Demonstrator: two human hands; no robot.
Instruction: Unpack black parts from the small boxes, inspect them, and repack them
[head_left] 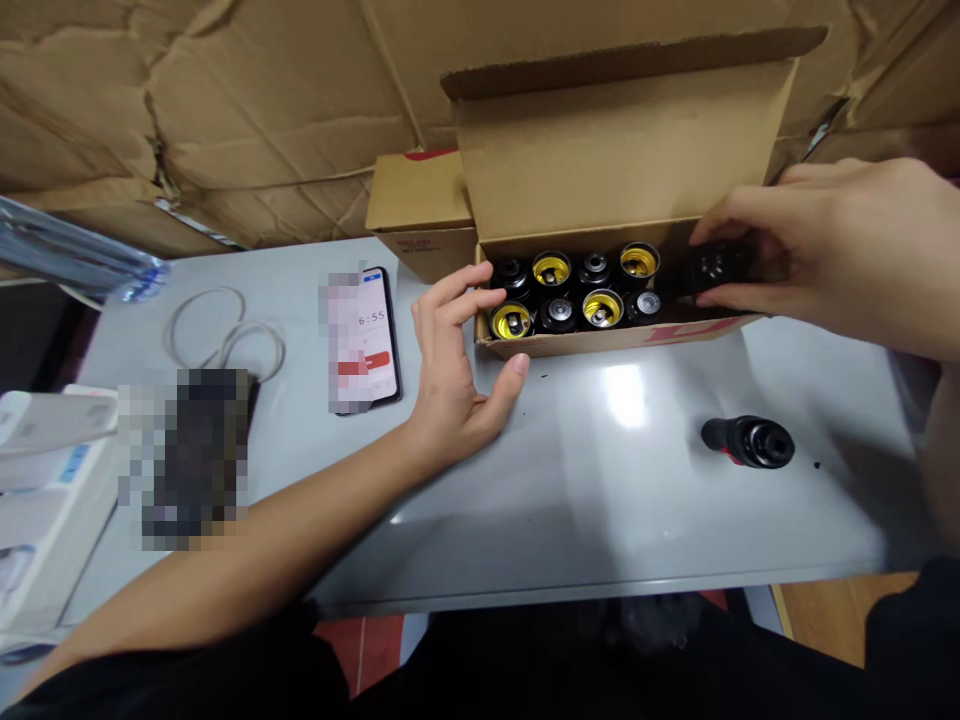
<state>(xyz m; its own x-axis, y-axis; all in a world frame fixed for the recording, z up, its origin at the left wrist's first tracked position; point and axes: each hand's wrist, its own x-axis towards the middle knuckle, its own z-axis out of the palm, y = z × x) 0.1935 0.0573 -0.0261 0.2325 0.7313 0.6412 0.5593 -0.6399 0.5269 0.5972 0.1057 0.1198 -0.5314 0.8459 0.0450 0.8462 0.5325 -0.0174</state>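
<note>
An open cardboard box [592, 342] holds several black cylinders in two rows. Some show yellow threaded hollow ends; others, such as one cylinder [559, 313] at the front, have dark or grey round ends. My left hand [457, 380] touches the box's left end with its fingertips, fingers apart and thumb spread in front of it. At the right end, my right hand [810, 250] grips a black cylinder [720, 265] between thumb and fingers, its lower part hidden in the box. Another black cylinder [750, 441] with a bit of red lies on the table.
Behind the box's left side stands a second carton [427, 215]. A lit phone [371, 340] lies left of my left hand, near a looped white cable [225, 335] and a blurred-out dark object [202, 450]. White boxes [52, 480] sit on the table's [540, 500] left edge.
</note>
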